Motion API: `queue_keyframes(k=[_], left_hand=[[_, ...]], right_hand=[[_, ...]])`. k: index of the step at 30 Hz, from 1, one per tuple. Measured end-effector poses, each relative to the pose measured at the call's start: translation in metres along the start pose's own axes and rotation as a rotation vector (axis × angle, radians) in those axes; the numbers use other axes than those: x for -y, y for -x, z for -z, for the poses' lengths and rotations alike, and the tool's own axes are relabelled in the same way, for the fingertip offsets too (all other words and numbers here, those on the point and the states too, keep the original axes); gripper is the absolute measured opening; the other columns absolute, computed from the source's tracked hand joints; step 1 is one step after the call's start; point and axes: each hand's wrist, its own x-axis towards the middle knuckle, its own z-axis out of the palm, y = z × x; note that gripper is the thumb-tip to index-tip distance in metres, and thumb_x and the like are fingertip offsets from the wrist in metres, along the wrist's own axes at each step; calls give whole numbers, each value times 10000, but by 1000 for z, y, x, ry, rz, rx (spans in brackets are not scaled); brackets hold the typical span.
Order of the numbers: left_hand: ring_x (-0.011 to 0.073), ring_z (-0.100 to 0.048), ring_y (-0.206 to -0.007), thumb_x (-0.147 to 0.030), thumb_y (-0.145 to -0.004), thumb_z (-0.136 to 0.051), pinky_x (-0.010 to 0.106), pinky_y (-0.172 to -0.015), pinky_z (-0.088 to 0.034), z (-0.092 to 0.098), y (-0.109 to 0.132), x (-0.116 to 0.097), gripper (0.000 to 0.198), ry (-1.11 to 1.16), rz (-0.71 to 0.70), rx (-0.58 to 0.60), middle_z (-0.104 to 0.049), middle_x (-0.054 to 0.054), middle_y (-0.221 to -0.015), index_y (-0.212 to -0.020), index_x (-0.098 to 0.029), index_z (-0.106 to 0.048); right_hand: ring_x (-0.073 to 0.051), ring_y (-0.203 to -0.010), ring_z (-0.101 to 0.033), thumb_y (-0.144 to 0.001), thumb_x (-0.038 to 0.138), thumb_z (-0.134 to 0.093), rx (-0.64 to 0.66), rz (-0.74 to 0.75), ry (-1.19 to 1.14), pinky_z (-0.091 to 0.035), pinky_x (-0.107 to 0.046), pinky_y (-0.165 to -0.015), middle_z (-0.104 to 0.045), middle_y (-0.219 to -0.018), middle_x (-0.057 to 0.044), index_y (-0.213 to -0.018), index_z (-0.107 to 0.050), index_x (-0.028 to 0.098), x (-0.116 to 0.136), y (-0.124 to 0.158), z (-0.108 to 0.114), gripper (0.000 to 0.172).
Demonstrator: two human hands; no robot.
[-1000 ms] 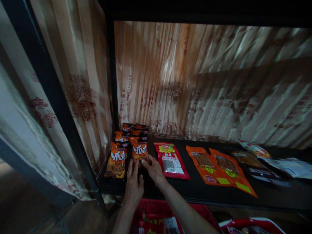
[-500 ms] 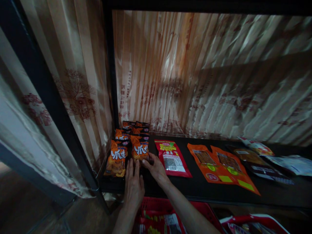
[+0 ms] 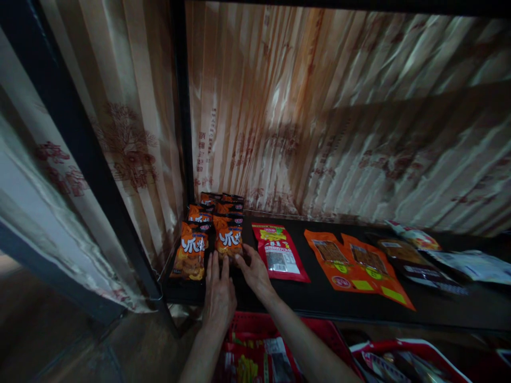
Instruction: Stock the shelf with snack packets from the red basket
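Note:
Two rows of orange-and-black snack bags stand at the left end of the black shelf. The front bag of the right row [image 3: 229, 234] leans back on those behind it. My left hand [image 3: 219, 292] lies against its lower edge with fingers stretched out. On its lower right corner, my right hand [image 3: 256, 272] has the thumb in front and the fingers curled round the side. Left of them, untouched, is the front bag of the left row [image 3: 190, 252]. A red snack packet [image 3: 280, 255] lies flat just right of my right hand.
Farther right on the shelf [image 3: 319, 300] lie two orange packets [image 3: 355, 263], a dark brown packet [image 3: 419, 266] and a white-blue one [image 3: 475, 264]. Below are a red basket [image 3: 333, 335] of red packets and a white-rimmed red basket [image 3: 431, 351]. A black post [image 3: 99, 175] and curtains [image 3: 255, 117] border the shelf.
The view has shifted slightly, so the shelf and its packets sit a little higher. Both hands stay at the same bag, with little visible change.

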Motion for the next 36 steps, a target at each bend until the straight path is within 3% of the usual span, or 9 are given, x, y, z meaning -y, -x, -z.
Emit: queue_keyframes(k=[9,16,19,24,27,30,33,36], left_hand=[[292,-160,-1400,-63,-823,-366,511,-1080,-297,9,3,-2,525,3,-22,2,-211,167,-1513,-1343,-122,-407],[291,-149,-1403,-69,-811,-392,491,-1102,-273,25,6,-13,509,-9,-62,41,-236,158,-1507,-1316,-105,-437],[278,-175,-1399,-85,-821,-394,477,-1101,-291,34,9,-18,503,-13,-81,77,-272,136,-1496,-1321,-131,-435],[304,-195,-1389,-117,-828,-414,501,-1089,-307,43,17,-24,427,-43,-130,104,-297,184,-1475,-1243,-80,-507],[293,-316,-1339,-117,-835,-402,477,-1070,-347,45,23,-32,358,-30,-181,88,-421,206,-1390,-1139,-63,-583],[246,-470,-1223,-97,-836,-384,431,-1017,-419,43,31,-49,338,41,-241,105,-573,156,-1241,-1070,-115,-626],[213,-581,-1064,-97,-841,-383,381,-953,-471,36,39,-70,341,108,-303,284,-648,123,-1125,-1075,-129,-630],[197,-613,-1001,-107,-858,-362,345,-915,-485,29,46,-87,350,116,-344,573,-676,109,-1066,-1071,-142,-637]], right_hand=[[-271,-1103,-539,-780,385,-542,-7,56,40,-442,-425,-935,-592,-1183,-130,-1165,-570,175,14,46,17,439],[-236,-1115,-532,-822,335,-516,-9,47,16,-447,-382,-931,-585,-1198,-100,-1158,-572,218,24,116,44,361],[-228,-1073,-566,-816,342,-509,-25,-35,43,-443,-387,-941,-625,-1141,-91,-1108,-601,210,3,155,57,334],[-216,-946,-634,-749,251,-503,48,-257,232,-491,-372,-879,-679,-1031,-77,-1037,-639,190,-68,213,84,325],[-244,-946,-639,-691,203,-524,41,-396,377,-498,-376,-850,-688,-995,-96,-973,-661,172,-105,235,102,315],[-278,-1049,-588,-708,206,-501,-32,-438,457,-430,-423,-932,-657,-1060,-133,-1032,-640,155,-127,242,119,356],[-301,-1187,-484,-759,228,-463,-92,-448,600,-346,-468,-993,-565,-1237,-164,-1145,-586,151,-142,236,134,412],[-285,-1244,-437,-771,210,-465,50,-384,852,-315,-429,-1019,-522,-1308,-177,-1184,-570,125,-158,224,146,435]])
